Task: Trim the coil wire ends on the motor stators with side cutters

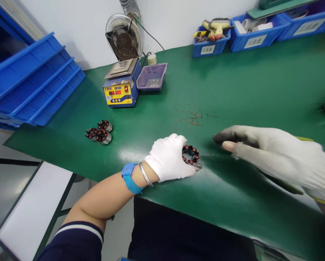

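Observation:
My left hand (169,158), in a white glove, is closed around a motor stator (191,155) with copper windings and a dark core, its ring facing up at the table's front. Fingers and thumb wrap its left side and lower edge. To the right is my right hand (271,152), in a whitish glove with darkened fingertips and a bare thumb tip. Its thumb and forefinger are close together. Green handles (286,185) of a tool show above and below this palm; the tool's head is hidden. Beyond the hands lie loose cut wires (192,117).
Three more stators (104,137) stand at left. Behind them are a solder pot (121,88) with lit display, a fan (124,40) and a purple tray (151,76). Blue tool bins (211,49) line the back wall. Stacked blue crates (40,79) occupy the far left.

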